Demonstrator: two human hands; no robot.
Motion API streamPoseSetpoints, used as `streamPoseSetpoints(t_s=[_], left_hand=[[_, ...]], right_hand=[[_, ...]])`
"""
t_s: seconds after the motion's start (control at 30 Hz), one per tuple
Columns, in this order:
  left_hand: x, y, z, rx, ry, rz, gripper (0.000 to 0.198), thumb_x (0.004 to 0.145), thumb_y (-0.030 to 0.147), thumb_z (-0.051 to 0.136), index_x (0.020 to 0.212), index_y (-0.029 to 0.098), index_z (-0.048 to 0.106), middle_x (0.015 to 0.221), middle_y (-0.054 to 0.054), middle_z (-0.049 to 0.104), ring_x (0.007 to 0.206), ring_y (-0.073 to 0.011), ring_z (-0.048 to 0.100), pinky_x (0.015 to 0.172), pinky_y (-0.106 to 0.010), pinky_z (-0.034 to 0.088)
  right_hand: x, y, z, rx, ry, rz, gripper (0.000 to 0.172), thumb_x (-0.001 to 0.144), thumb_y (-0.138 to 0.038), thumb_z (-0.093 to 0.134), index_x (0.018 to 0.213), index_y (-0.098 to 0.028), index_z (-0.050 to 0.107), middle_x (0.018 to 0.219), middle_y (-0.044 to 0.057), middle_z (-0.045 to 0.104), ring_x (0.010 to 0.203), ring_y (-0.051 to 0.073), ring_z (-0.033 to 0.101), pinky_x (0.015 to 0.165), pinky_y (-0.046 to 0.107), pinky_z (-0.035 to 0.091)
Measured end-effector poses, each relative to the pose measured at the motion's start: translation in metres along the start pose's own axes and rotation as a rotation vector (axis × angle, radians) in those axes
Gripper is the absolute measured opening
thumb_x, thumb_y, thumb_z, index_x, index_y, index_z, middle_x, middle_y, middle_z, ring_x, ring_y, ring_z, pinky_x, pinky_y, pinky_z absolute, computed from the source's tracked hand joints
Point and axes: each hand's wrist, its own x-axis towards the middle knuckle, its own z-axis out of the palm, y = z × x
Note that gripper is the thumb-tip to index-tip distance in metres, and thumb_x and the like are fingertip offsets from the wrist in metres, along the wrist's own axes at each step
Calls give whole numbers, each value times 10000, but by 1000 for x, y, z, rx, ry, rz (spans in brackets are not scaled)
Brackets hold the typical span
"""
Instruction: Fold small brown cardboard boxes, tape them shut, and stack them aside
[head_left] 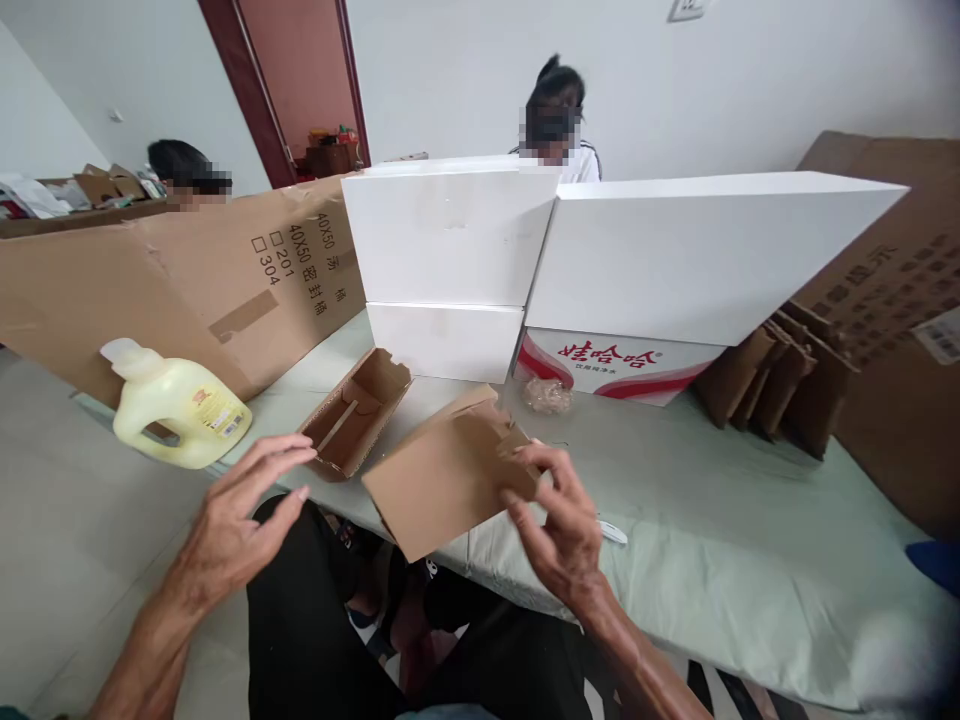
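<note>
A tan cardboard piece (446, 480) with folded edges tilts over the table's front edge, above my lap. My right hand (561, 520) grips its right end, thumb below and fingers at the flap. To its left an open, narrow cardboard box (373, 405) sits on the table, with a pale strip across its inside. My left hand (244, 520) is beside that box's near left corner, fingers spread and holding nothing; whether the fingertips touch the box I cannot tell.
Green cloth covers the table (675, 500). White boxes (450, 240) are stacked behind, near a crumpled clear plastic wad (547, 395). A yellow jug (187, 410) stands left, upright cardboard pieces (772, 380) right. A white tool (613, 532) lies near my right hand. Two people sit beyond.
</note>
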Motion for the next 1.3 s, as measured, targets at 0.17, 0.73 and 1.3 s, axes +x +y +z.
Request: streamPoseSetpoints(t_s=[0.17, 0.73, 1.3], left_hand=[[-22, 34, 55, -173, -137, -130, 943, 890, 299, 864, 1707, 437, 414, 1706, -78, 563, 1484, -374, 651, 1140, -532, 655], [1, 25, 114, -464, -269, -161, 1195, 736, 324, 941, 1754, 347, 314, 1691, -149, 514, 1571, -430, 536, 1249, -619, 542], [-8, 48, 112, -550, -230, -86, 858, 693, 245, 975, 1342, 322, 421, 1704, -204, 477, 1577, -409, 541, 1226, -570, 536]], right_hand=[[-25, 45, -9, 581, 511, 792, 319, 877, -545, 850, 936, -240, 781, 1083, 61, 792, 985, 251, 713, 839, 372, 611], [-114, 93, -77, -201, -196, 813, 445, 976, -644, 722, 886, -210, 764, 953, 119, 752, 915, 303, 688, 738, 371, 539], [-55, 80, -144, -553, -159, 449, 407, 1181, -500, 355, 1123, -229, 652, 737, -23, 540, 623, 177, 513, 583, 283, 400]])
